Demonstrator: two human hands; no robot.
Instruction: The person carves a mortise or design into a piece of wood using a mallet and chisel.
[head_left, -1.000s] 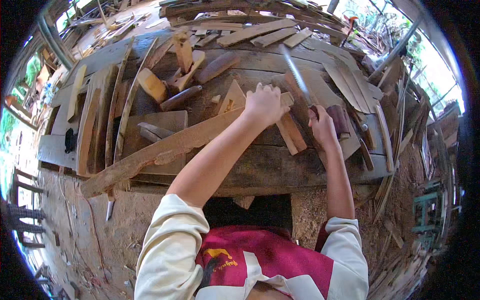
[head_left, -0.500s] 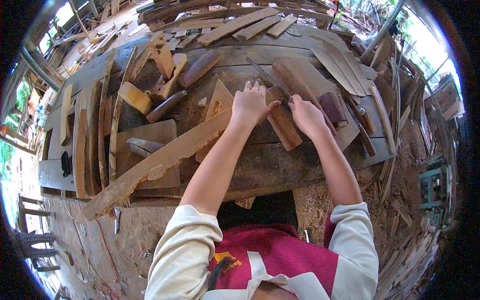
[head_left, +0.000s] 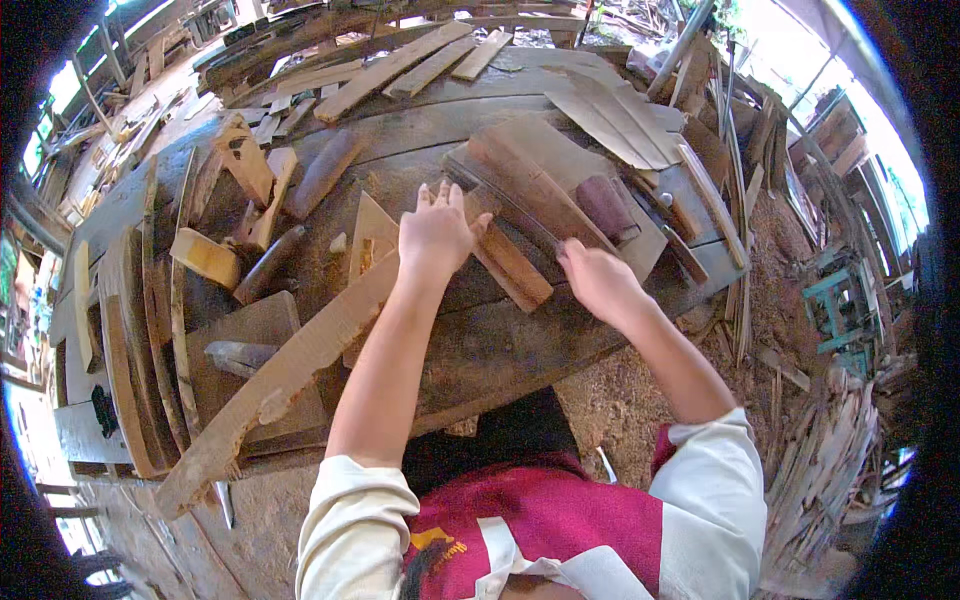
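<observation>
My left hand [head_left: 437, 232] lies with fingers stretched and thumb apart over the far end of a long rough-edged plank [head_left: 290, 372]. Its thumb reaches the upper end of a short brown wood block [head_left: 517, 271], which slants on the bench; contact beneath the palm is hidden. Closed around the near end of a long, thin dark tool like a file [head_left: 515, 214] is my right hand [head_left: 602, 282]. The tool points away to the upper left, beside a larger brown wooden piece [head_left: 535, 182]. A triangular wood piece [head_left: 372, 222] is left of my left hand.
A wooden mallet [head_left: 207, 257] and a tall notched block [head_left: 244, 158] stand at the left of the workbench [head_left: 480, 350]. Several boards [head_left: 395, 72] lie at the far edge. A dark rounded block [head_left: 606, 208] and slim tools [head_left: 684, 255] are at the right.
My right hand has drawn the dark tool nearer and to the right relative to the wood block. My left hand stays on the wood. The whole view has shifted and turned.
</observation>
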